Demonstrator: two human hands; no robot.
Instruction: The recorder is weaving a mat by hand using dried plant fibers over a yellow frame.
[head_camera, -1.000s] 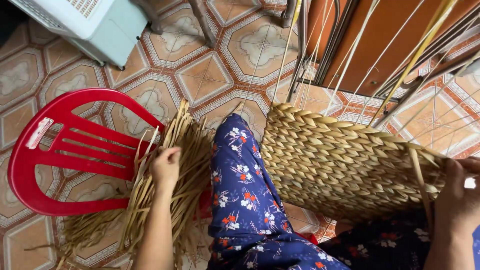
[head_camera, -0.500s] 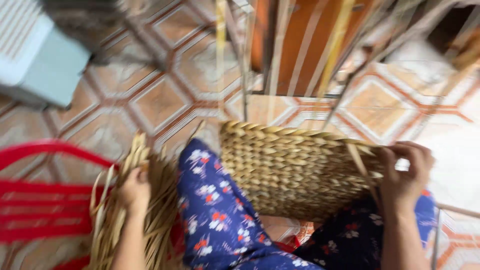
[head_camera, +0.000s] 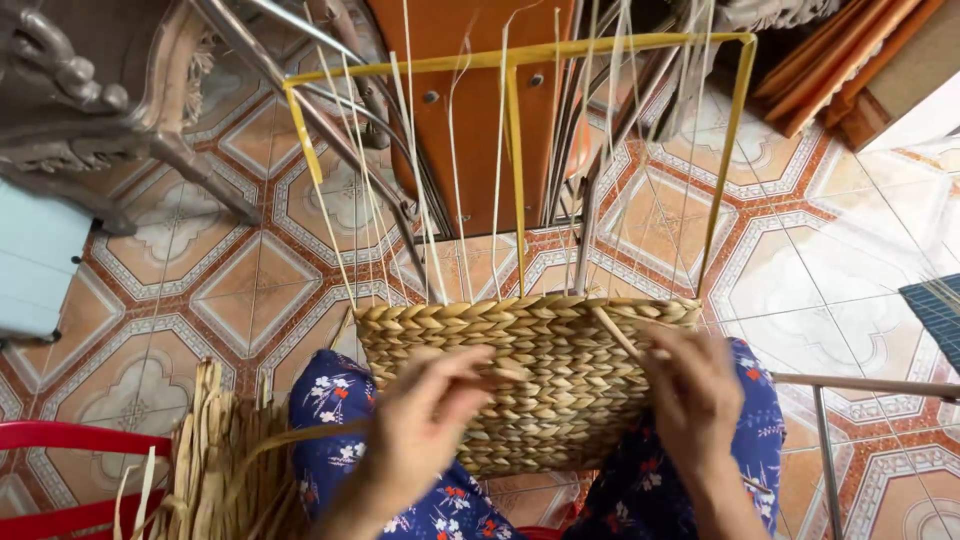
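A half-woven straw basket (head_camera: 540, 340) rests on my lap, built on a yellow frame (head_camera: 515, 150) with thin upright strands rising from its rim. My left hand (head_camera: 425, 425) is at the basket's front left and pinches a long straw strand (head_camera: 290, 438) that runs in from the left. My right hand (head_camera: 695, 395) lies on the basket's right front, fingers closed around a strand end (head_camera: 612, 332) that slants up from the weave. A bundle of loose dry straw (head_camera: 215, 450) lies by my left knee.
A red plastic chair (head_camera: 70, 437) stands at the lower left beside the straw. Carved wooden furniture (head_camera: 80, 80) and a pale box (head_camera: 35, 260) are at the left. An orange wooden panel (head_camera: 470, 100) stands behind the frame. A metal rail (head_camera: 870, 385) runs at the right over the patterned tile floor.
My left hand has left the straw bundle and come to the basket front, bringing a strand. My right hand moved from the basket's right edge onto its front. The view swung right and up.
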